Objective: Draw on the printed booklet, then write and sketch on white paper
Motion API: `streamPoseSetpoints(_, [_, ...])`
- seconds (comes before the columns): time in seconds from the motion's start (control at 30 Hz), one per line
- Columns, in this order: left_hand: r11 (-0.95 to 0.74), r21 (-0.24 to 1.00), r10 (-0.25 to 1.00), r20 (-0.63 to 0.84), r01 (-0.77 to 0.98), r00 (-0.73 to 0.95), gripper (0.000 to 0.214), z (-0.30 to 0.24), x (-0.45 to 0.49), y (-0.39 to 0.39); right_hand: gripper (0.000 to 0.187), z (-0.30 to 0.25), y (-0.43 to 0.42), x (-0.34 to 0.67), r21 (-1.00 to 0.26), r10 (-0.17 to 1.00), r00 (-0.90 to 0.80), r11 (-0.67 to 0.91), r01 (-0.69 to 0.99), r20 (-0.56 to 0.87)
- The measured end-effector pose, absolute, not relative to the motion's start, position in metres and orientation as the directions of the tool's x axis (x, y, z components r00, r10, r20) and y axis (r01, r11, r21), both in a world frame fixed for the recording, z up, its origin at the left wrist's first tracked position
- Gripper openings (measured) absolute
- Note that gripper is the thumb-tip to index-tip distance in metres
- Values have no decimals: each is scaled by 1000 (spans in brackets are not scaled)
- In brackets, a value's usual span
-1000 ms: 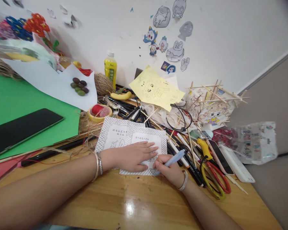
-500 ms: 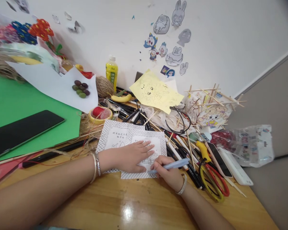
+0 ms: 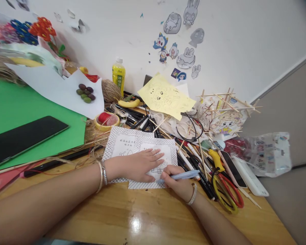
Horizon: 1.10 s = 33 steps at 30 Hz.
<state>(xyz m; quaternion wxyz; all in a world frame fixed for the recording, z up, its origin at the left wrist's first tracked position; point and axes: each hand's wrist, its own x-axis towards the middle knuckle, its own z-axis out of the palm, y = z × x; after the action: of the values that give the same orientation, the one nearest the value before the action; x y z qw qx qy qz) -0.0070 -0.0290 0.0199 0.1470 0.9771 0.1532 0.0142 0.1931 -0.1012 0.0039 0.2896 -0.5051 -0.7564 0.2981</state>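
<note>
Pinned toward the front edge of the wooden surface (image 3: 142, 217) under the left hand (image 3: 140, 166), grip spread flat against sliding: the colouring sheet (image 3: 168, 151). Pinched in the right hand (image 3: 177, 183), grip pressed together, tip down on that sheet's lower part: the light-blue pen (image 3: 183, 175).

A yellow bottle (image 3: 118, 74) stands by the wall; 1 black phone (image 3: 22, 136) lies on green paper (image 3: 20, 102), perhaps grapes (image 3: 85, 93) beyond.

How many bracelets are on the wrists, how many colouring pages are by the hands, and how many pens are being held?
Bracelets: 3
Colouring pages: 2
Blue pen in the right hand: 1
Total: 6
</note>
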Motion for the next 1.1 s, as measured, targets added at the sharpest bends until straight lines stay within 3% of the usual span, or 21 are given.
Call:
streamPoseSetpoints(0.87, [-920, 274, 296, 21, 280, 955, 70, 15, -8, -28, 31, 3, -101, 193, -803, 948, -285, 278, 527, 141])
streamPoseSetpoints(1.1, [-915, 284, 307, 23, 288, 951, 69, 16, -8, -30, 29, 4, -101, 193, -914, 981, -196, 93, 395, 15])
